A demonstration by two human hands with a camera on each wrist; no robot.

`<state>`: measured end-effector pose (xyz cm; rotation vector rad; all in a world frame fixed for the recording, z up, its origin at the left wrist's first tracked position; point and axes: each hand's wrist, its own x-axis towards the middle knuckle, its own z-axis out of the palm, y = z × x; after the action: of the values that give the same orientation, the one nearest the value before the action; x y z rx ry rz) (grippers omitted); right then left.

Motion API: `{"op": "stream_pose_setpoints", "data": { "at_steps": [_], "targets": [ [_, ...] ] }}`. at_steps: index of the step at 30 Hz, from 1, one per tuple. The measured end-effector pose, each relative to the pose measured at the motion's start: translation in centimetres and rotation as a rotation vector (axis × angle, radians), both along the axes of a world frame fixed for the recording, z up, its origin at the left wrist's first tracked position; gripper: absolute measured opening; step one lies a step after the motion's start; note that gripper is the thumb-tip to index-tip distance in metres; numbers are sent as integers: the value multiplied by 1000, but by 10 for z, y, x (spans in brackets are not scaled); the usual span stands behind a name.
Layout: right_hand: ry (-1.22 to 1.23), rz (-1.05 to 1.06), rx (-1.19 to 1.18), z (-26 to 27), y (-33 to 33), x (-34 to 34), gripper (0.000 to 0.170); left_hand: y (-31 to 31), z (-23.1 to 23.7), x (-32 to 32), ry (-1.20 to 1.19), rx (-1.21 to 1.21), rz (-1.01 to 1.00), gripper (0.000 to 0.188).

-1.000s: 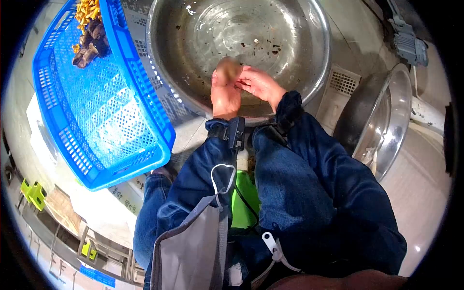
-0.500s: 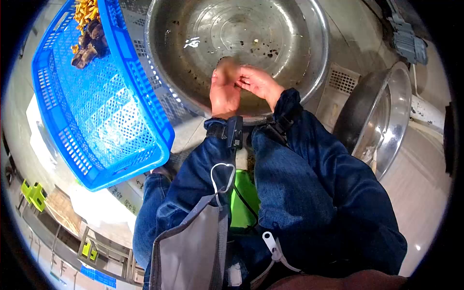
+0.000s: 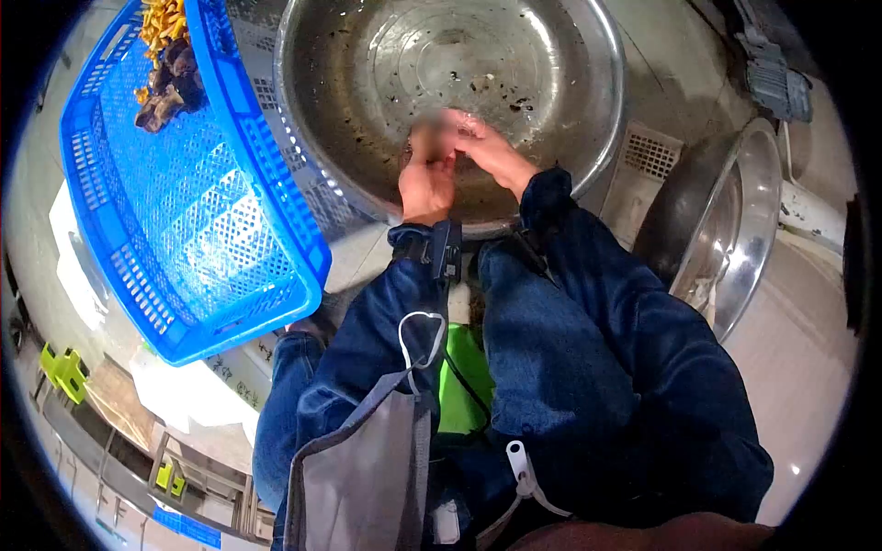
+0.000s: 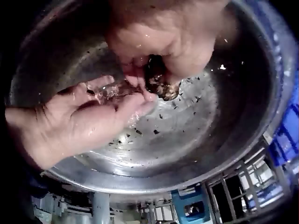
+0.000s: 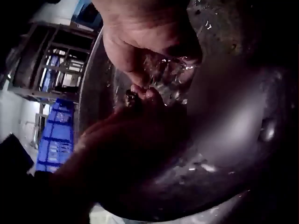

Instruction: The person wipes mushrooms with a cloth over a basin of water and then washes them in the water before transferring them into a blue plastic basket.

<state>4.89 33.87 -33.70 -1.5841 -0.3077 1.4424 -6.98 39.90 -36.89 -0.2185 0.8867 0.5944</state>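
Low inside a wide metal basin [image 3: 367,179], my two hands meet over a small dark piece; the head view is blurred there. The left wrist view shows a dark brown, lumpy-edged mushroom [image 4: 169,90], wet and glossy. My left hand [image 3: 425,193], at the top of that view [image 4: 163,37], curls round it. From the other side my right hand [image 3: 496,158] brings its thumb and fingers [image 4: 128,105] to the mushroom's edge and pinches there. Water glistens in the right palm. Dark crumbs float in the shallow water below.
A blue perforated basket [image 3: 216,239] stands left of the basin, with yellow-orange mushrooms [image 3: 165,23] and dark brown ones [image 3: 170,87] at its far end. On the right a second metal basin [image 3: 703,220] leans on its side near a floor drain grate [image 3: 652,151].
My right hand has shifted up and away, its fingers now farther over the piece. The left hand has turned slightly but stays in place. The floating crumbs have drifted.
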Motion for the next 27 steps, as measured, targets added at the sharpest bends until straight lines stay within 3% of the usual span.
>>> {"op": "stream_pose_setpoints", "data": {
  "at_steps": [2, 3, 6, 7, 10, 11, 14, 15, 18, 19, 22, 23, 26, 27],
  "targets": [
    [241, -95, 127, 17, 9, -9, 45, 2, -2, -6, -124, -76, 40, 28],
    [177, -50, 81, 21, 12, -12, 40, 3, 4, -8, -135, -66, -14, 28],
    [-344, 129, 62, 9, 14, -12, 32, 7, -6, -17, -131, -222, 37, 32],
    [-338, 116, 67, 13, 11, -11, 29, 4, -15, -19, -295, -114, -43, 36],
    [-713, 213, -90, 53, 16, -11, 26, -1, 22, -5, 136, 74, -329, 40],
    [-641, 146, -147, 51, 17, -10, 26, -5, 23, -4, 121, 81, -359, 44],
    [-761, 297, -176, 50, 18, 0, 23, -4, 26, 1, 8, 177, -305, 45],
    [-692, 322, -117, 41, 15, 2, 20, -5, 27, 0, -90, 258, -212, 42],
    [-737, 192, 4, 30, 12, -3, 21, -2, 26, 4, -100, 213, -119, 39],
    [-648, 152, 58, 27, 10, -2, 25, -1, 26, 2, -156, 265, -108, 35],
    [-1111, 193, -101, 5, -4, 9, 29, -4, 25, 4, 24, 276, -162, 34],
    [-1104, 243, -105, 5, -3, 10, 28, -5, 23, 6, 36, 322, -165, 35],
    [-421, -104, -13, 7, -5, 8, 25, -6, 20, 4, 13, 315, -203, 35],
    [-592, -22, 92, 6, -4, 10, 26, -5, 21, 4, -5, 289, -166, 33]
  ]
}}
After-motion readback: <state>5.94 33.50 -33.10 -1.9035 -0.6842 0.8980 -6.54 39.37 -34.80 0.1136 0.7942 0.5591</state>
